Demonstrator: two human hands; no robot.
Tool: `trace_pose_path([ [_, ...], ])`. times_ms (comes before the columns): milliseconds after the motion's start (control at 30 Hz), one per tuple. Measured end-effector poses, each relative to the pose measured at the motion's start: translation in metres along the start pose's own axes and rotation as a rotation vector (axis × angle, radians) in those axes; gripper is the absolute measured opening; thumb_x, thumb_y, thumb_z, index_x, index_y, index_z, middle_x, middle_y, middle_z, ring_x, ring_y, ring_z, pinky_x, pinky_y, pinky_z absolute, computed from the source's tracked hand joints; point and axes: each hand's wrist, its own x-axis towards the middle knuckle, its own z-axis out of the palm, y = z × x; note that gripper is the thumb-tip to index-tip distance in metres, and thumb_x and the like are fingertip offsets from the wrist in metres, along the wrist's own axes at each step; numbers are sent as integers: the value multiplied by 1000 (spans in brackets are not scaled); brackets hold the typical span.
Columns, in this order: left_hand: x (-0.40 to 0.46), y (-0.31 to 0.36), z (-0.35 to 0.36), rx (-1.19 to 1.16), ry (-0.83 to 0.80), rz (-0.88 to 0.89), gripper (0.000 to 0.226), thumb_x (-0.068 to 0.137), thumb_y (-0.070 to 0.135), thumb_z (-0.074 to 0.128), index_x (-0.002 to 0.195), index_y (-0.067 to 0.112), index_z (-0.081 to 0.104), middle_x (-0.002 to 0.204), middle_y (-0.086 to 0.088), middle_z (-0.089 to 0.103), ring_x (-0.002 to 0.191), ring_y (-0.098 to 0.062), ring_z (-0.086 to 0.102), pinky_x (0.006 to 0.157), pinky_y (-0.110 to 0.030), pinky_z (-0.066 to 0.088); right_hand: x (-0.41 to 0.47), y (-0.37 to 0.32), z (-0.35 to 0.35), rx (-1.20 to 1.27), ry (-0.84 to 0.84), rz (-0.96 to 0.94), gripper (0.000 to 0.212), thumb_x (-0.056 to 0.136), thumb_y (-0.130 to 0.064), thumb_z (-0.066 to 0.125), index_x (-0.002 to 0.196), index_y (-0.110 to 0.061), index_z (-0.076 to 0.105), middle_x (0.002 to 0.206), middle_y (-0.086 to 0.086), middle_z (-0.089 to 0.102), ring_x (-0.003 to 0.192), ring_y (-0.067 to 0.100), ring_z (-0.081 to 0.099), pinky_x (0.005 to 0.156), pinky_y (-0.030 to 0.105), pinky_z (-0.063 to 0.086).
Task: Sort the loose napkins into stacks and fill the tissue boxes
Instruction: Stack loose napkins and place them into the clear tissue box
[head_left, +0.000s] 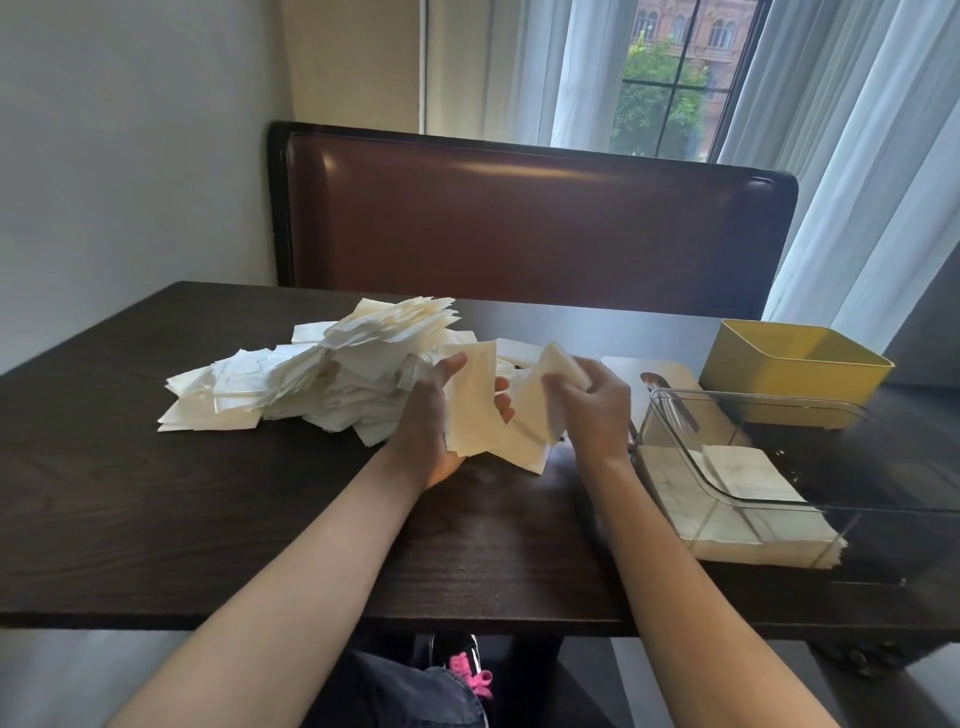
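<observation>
On the dark wooden bench (156, 519), we hold a few white paper napkins (472, 415), left hand (431, 415) and right hand (592, 410) fingers clamped on them. The large loose heap (322, 384) remains; the clear plastic box (769, 457) holds few, and the yellow box (795, 374) seems unfilled.

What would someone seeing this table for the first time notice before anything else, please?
Most likely the big messy heap of loose napkins sprawled over the far left-centre of the dark table. Next, the left hand and right hand just in front of it, together holding a few napkins. At the right sit a clear box over neat napkin stacks and, behind it, a yellow box.
</observation>
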Motion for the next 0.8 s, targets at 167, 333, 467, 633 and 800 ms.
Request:
trace_pose_path([
  [167,-4,0,3,-13,-4,-26,54,99,39,52,136,0,55,87,-15,66,71,-26,63,74,-38,56,-8,-16,-4,334,-14,16,21,88,-9,68,109,-11,68,86,-8,66,81,9,62,70,25,57],
  [333,-7,-1,8,20,-33,-80,50,99,52,52,122,10,67,108,-18,66,87,-34,65,88,-49,53,-15,-25,-7,587,-316,104,27,88,-11,69,114,-14,65,90,-3,68,82,15,67,64,34,58],
  [467,-8,-5,8,142,-94,-151,66,98,68,36,129,17,63,111,-15,73,100,-35,70,90,-50,54,-19,-21,2,154,-385,-37,39,81,-16,78,117,-21,66,109,0,64,91,7,62,64,18,54],
  [633,-10,-2,11,163,-106,-170,61,102,62,29,119,13,63,91,-10,77,78,-27,76,62,-35,61,-17,-14,7,-83,-366,-94,34,91,-20,69,125,-19,63,115,-5,61,102,8,60,77,19,55],
  [800,-12,-1,11,191,-143,-134,53,105,53,34,107,12,66,82,-10,73,70,-28,71,67,-35,56,-17,-14,2,55,-395,-19,19,96,-11,62,113,-13,69,114,3,66,96,13,66,66,16,55],
])
